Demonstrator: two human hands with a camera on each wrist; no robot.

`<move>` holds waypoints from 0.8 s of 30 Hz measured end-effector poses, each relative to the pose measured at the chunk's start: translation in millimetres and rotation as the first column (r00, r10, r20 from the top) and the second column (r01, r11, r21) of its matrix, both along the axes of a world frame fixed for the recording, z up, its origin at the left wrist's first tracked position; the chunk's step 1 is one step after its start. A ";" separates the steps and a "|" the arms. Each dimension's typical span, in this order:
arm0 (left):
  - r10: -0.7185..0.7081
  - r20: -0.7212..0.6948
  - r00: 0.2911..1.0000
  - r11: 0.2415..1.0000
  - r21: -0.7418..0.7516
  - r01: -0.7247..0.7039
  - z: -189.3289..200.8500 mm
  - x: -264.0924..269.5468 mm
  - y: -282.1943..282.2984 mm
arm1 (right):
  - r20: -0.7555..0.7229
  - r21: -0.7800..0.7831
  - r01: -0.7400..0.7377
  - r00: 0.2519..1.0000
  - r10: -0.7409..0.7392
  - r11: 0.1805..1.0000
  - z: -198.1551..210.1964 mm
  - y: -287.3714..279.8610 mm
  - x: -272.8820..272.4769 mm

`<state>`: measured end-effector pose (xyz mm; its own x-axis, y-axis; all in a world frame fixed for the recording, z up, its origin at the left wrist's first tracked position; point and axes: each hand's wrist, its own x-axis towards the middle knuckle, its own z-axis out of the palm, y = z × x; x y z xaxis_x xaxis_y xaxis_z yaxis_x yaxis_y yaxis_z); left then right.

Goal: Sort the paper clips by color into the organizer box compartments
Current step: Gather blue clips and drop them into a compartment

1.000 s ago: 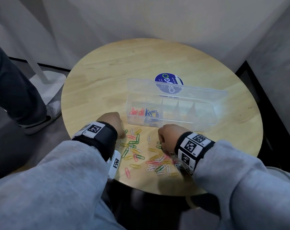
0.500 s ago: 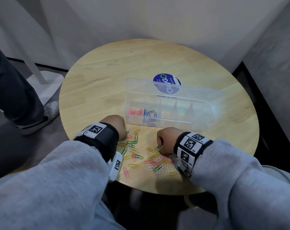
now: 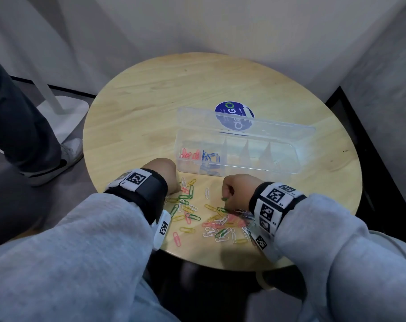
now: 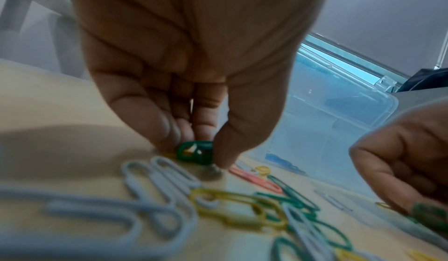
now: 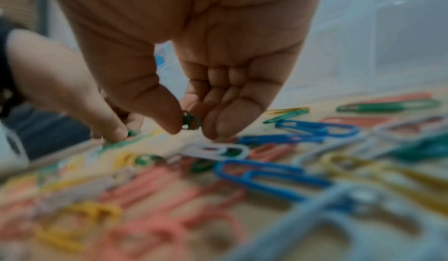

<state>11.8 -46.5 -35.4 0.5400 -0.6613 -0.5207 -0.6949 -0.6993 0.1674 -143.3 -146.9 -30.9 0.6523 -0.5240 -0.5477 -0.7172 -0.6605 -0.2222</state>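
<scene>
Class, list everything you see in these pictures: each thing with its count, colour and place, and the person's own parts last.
Table: one, round, light wood, by the wall.
Organizer box: one, clear plastic, lid open, middle of the table.
Sticker: one, blue, round, on the table behind the box, partly under the lid.
Pink clips: a few, in the box's leftmost compartment.
Blue clips: a few, in the next compartment.
Loose clips: many, white, yellow, green, pink, blue, scattered on the table in front of the box.
Bystander's leg: one, dark trousers, left of the table.
Left hand: pinches a green clip at the table.
Right hand: pinches another green clip.
</scene>
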 end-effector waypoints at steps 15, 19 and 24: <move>0.317 -0.670 0.672 0.775 -0.225 -0.591 38.6 19.2 13.4 | 0.179 0.492 0.273 0.898 -0.403 0.827 0.3 14.6 16.6; 0.300 -0.827 0.475 0.674 -0.168 -0.719 43.8 24.5 20.7 | 0.144 0.174 0.083 0.984 -0.109 0.981 -0.2 23.9 33.4; 0.199 -0.922 0.333 0.641 -0.135 -0.756 48.7 30.2 29.1 | 0.092 0.084 0.050 0.994 -0.058 0.995 2.2 31.5 48.5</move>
<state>41.9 -17.3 13.3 0.3863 -0.7020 -0.5983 0.3914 -0.4626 0.7955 -94.7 -115.5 -28.6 0.6746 -0.5162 -0.5277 -0.7249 -0.5980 -0.3418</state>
